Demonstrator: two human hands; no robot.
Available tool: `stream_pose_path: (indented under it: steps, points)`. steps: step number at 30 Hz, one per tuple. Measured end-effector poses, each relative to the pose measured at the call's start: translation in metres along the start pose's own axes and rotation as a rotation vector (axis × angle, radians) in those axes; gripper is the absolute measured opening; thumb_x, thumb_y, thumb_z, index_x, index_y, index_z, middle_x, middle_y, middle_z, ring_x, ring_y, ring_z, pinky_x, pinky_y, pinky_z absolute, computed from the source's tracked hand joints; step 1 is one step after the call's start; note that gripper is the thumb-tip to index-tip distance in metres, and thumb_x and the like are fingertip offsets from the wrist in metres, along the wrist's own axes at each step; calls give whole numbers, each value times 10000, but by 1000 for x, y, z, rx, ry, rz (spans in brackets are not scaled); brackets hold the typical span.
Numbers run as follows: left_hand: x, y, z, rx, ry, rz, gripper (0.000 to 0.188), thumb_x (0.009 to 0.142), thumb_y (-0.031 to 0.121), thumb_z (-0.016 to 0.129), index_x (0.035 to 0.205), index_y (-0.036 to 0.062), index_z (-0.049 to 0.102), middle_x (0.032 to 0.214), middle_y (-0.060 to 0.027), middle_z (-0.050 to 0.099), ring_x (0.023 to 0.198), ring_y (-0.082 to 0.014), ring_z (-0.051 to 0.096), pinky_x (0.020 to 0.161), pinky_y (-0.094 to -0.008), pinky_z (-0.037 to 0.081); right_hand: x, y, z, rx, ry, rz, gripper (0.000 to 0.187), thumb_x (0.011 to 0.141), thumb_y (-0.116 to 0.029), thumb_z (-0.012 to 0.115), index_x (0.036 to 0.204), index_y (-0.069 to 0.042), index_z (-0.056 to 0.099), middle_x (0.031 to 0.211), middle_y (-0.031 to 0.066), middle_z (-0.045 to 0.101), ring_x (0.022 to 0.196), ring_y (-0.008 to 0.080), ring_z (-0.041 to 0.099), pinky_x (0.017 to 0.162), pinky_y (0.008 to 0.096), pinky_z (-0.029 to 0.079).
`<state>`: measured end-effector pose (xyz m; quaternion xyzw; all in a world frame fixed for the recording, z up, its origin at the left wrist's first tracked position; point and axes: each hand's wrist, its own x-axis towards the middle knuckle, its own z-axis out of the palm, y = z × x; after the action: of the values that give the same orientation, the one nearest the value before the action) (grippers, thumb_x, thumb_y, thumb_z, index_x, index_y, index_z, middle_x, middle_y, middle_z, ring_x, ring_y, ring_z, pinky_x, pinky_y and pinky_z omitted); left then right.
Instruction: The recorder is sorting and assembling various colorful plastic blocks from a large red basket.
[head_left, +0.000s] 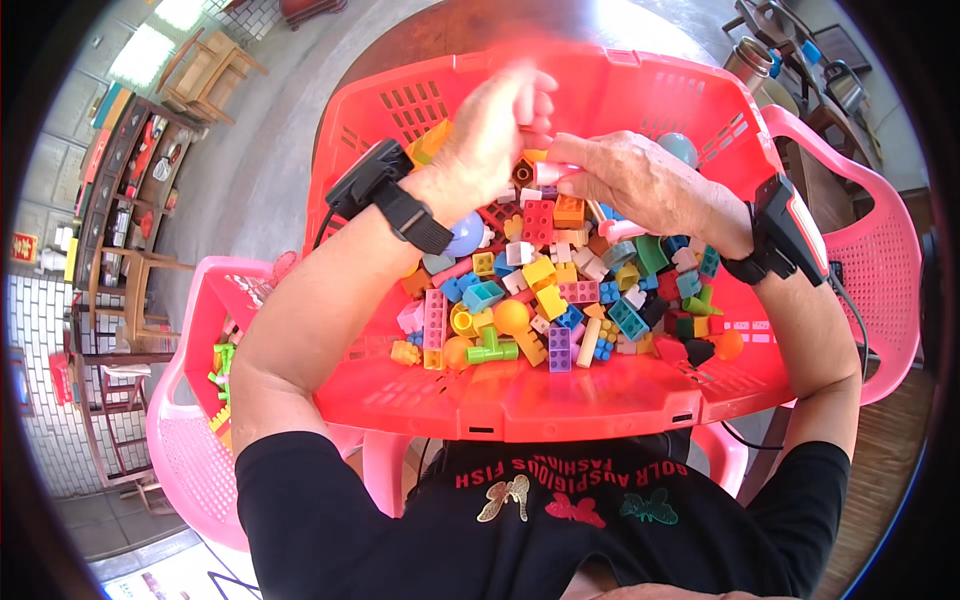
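Both my hands are above the middle of a large red plastic basket [450,405] filled with loose toy building blocks. My right hand [650,180] is closed, its thumb and fingertips pinching a small pink-and-white toy piece [556,173]. Just left of it, my left hand [500,125] is raised over the far side of the pile with curled fingers; whatever may be in them is hidden. Beneath the hands lie a red block [538,220] and an orange block [569,211]. A pink piece [622,229] shows under my right palm.
A blue ball [465,235] and an orange ball [511,318] lie among the blocks. Pink plastic chairs stand left [190,400] and right [885,260]; the left one bears a red container with more blocks. Behind the basket is a round brown table [400,45].
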<state>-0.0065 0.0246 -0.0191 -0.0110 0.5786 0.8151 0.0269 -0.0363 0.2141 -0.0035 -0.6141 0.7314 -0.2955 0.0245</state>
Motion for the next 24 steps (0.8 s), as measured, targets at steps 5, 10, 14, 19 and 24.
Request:
stream_pose_path:
  steps: [5, 10, 14, 19, 24]
  points:
    - [0, 13, -6, 80, 40, 88, 416, 984, 440, 415, 1041, 64, 582, 868, -9, 553, 801, -120, 532, 728, -303, 473, 2, 9, -9, 40, 68, 136, 230, 919, -225, 550, 959, -3, 505, 732, 242, 556, 758, 435, 555, 614, 474, 433]
    - [-7, 20, 1, 95, 22, 27, 424, 984, 450, 415, 1018, 68, 597, 827, 1, 555, 805, -99, 537, 707, -283, 479, 0, 24, -7, 18, 192, 122, 247, 922, -233, 542, 955, 9, 505, 749, 249, 553, 774, 442, 550, 623, 474, 428]
    - [-8, 21, 4, 28, 18, -5, 390, 977, 426, 453, 976, 70, 612, 790, 16, 552, 752, -76, 520, 687, -269, 471, 0, 25, -13, 1, 179, 167, 257, 926, -245, 536, 971, 6, 507, 750, 249, 554, 780, 439, 551, 634, 473, 430]
    - [1, 17, -16, 229, 55, 119, 296, 952, 342, 538, 1015, 62, 607, 874, -7, 614, 769, -85, 563, 704, -276, 490, 2, 25, -12, 74, 148, 243, 257, 930, -253, 534, 976, -1, 508, 735, 241, 552, 759, 428, 559, 623, 466, 431]
    - [0, 14, -9, 59, 45, 167, 204, 924, 222, 602, 1046, 59, 606, 886, -13, 619, 792, -91, 573, 723, -270, 499, -1, 31, -7, -4, 186, 160, 268, 939, -275, 525, 959, -8, 526, 688, 199, 562, 680, 373, 587, 592, 421, 444]
